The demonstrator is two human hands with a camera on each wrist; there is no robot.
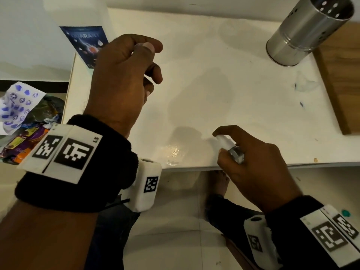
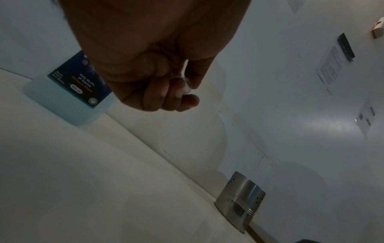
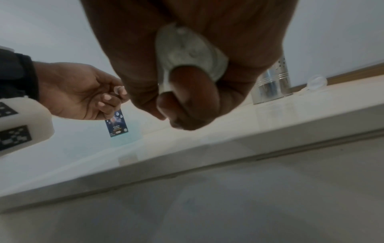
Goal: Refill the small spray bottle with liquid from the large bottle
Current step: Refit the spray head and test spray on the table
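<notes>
Head view: my right hand [image 1: 251, 160] grips the small spray bottle [image 1: 225, 140] lower centre; left hand [image 1: 124, 78] pinches a clear cap [image 2: 186, 85], nearer the large bottle [image 1: 85, 43] upper left.

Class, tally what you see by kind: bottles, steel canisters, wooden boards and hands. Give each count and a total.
Bottles: 2 (large bottle, small spray bottle)
steel canister: 1
wooden board: 1
Hands: 2 (left hand pinching a small clear piece, right hand gripping the small spray bottle)
Total: 6
</notes>
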